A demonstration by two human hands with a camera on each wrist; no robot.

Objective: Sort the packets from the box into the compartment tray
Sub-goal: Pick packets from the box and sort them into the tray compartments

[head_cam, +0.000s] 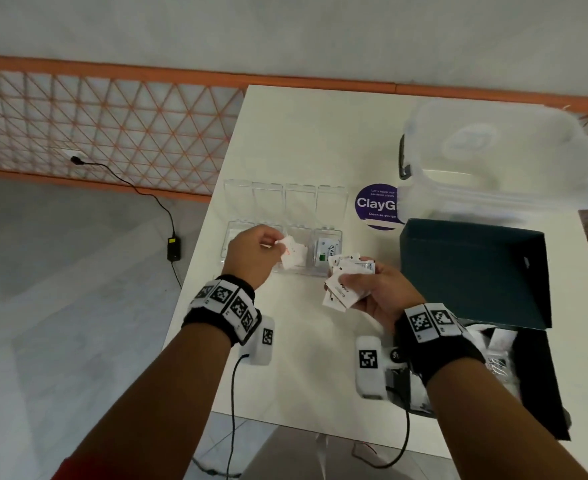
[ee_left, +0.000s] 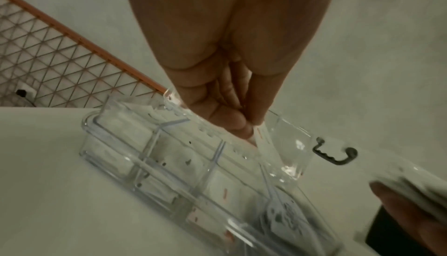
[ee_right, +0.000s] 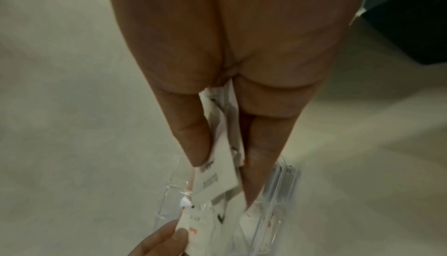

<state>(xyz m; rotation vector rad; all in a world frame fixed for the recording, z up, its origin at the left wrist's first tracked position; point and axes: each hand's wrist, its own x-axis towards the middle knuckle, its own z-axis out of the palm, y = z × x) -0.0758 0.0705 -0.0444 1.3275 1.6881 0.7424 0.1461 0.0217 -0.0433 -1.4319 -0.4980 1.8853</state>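
My left hand (head_cam: 256,252) pinches a white packet with red print (head_cam: 287,245) above the middle of the clear compartment tray (head_cam: 237,252). That tray (ee_left: 116,141) has its lids swung up at the back. White packets with red print lie in one compartment, and a green-and-white packet (head_cam: 327,252) fills the rightmost one. My right hand (head_cam: 372,289) grips a fanned bunch of white packets (head_cam: 344,282) just in front of the tray's right end; the bunch (ee_right: 219,157) sits between thumb and fingers. The dark box (head_cam: 541,368) with more packets lies at the right near edge.
The box's dark lid (head_cam: 476,271) stands open right of my right hand. A large translucent lidded container (head_cam: 500,161) sits at the back right, beside a purple round sticker (head_cam: 377,206). The table's left edge (head_cam: 195,258) runs close to the tray. A cable and adapter (head_cam: 173,249) lie on the floor.
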